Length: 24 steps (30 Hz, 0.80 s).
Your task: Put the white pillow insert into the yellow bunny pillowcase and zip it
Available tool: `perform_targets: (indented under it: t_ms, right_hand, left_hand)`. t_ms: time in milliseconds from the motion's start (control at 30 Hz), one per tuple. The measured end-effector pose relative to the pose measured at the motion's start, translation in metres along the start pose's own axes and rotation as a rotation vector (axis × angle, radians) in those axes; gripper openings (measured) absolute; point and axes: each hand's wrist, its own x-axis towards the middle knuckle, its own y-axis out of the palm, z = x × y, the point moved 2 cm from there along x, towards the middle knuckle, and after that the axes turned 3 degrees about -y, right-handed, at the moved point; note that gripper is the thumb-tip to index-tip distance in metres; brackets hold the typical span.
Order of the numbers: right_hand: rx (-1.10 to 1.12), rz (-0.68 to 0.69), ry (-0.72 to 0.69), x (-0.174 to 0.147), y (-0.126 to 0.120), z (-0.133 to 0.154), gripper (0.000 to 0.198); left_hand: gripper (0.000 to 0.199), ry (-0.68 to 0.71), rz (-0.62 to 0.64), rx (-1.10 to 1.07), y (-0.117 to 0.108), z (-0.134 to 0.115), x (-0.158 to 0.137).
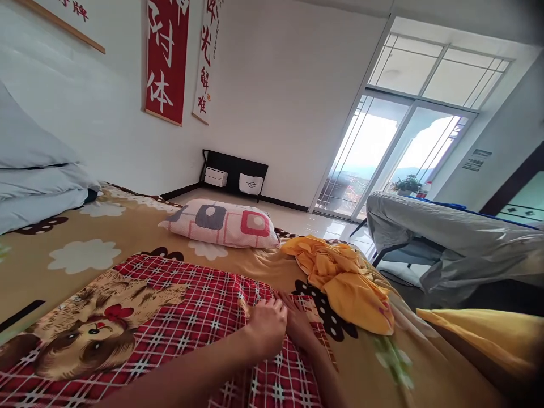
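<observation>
A red plaid cloth with a printed brown puppy is spread over the bed, reaching toward the lower left. My left hand is closed, its fingers curled on a gathered bit of this cloth near the right side. Close against it, my right hand has its fingers together on the same cloth; their tips are partly hidden by the left hand. Folds run through the fabric under both hands. Just right of them lies a crumpled orange-yellow cloth.
A pink and white pillow rests at the bed's far edge on the tan flowered sheet. Pale grey bedding is piled at left. A plastic-covered table stands at right, with yellow fabric nearer. Beyond is a low black rack.
</observation>
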Motion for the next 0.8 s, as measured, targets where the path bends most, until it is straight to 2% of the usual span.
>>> perform_targets:
  t_ms: [67, 133, 233, 300, 400, 467, 567, 633, 667, 733, 800]
  right_hand:
    - [0.046, 0.07, -0.052, -0.002, 0.001, 0.0, 0.055]
    - [0.067, 0.093, -0.007, -0.004, -0.002, -0.007, 0.055]
    - [0.036, 0.117, 0.242, -0.01, -0.011, -0.028, 0.056]
    - [-0.004, 0.128, 0.413, -0.014, -0.016, -0.04, 0.059]
    - [-0.06, 0.133, 0.513, -0.017, -0.021, -0.043, 0.061]
    - [-0.122, 0.068, 0.52, -0.016, -0.023, -0.035, 0.061]
    - [-0.153, 0.008, 0.352, -0.011, -0.019, -0.015, 0.058]
    - [-0.122, 0.069, 0.242, -0.009, -0.014, -0.005, 0.056]
    - [-0.109, 0.104, 0.229, -0.009, -0.011, -0.003, 0.055]
    - [-0.103, 0.13, 0.271, -0.01, -0.009, -0.004, 0.055]
    - [-0.097, 0.127, 0.306, -0.01, -0.009, -0.008, 0.057]
  left_hand:
    - [0.061, -0.094, -0.065, -0.061, 0.018, 0.003, 0.04]
    - [0.056, -0.222, -0.125, -0.13, 0.043, 0.011, 0.065]
    - [0.056, -0.302, -0.202, -0.16, 0.074, 0.024, 0.075]
    - [0.057, -0.309, -0.242, -0.169, 0.083, 0.03, 0.073]
    - [0.056, -0.303, -0.23, -0.183, 0.085, 0.031, 0.07]
    - [0.056, -0.305, -0.219, -0.187, 0.084, 0.029, 0.07]
    - [0.054, -0.29, -0.218, -0.178, 0.078, 0.027, 0.071]
    - [0.05, -0.237, -0.236, -0.15, 0.069, 0.028, 0.068]
    - [0.049, -0.224, -0.262, -0.128, 0.063, 0.031, 0.066]
    - [0.048, -0.295, -0.324, -0.09, 0.051, 0.042, 0.059]
    - [0.052, -0.465, -0.303, -0.097, 0.046, 0.057, 0.053]
